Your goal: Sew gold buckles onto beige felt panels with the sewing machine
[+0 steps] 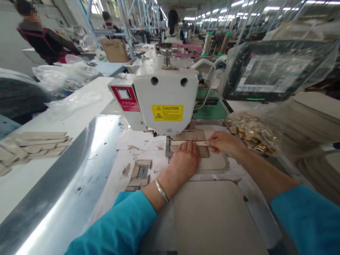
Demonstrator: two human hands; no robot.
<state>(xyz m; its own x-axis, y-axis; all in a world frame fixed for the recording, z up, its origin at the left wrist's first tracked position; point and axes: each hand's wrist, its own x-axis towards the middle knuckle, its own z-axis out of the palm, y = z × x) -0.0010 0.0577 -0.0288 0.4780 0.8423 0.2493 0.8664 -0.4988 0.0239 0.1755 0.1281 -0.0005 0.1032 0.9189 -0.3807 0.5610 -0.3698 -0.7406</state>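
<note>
A pale beige strap lies crosswise under the head of a white sewing machine, across a flat metal clamp frame. My left hand rests palm down over it, fingers laid side by side with their tips on the strap. At the strap's right end, my right hand is closed in a pinch on it. Beneath both hands is a beige rounded panel. The machine head hides the needle area.
A second beige panel lies closer to me. Left stand a taped cutout and a pile of beige straps. Gold buckles in plastic and a wrapped screen are at right. A person works at back left.
</note>
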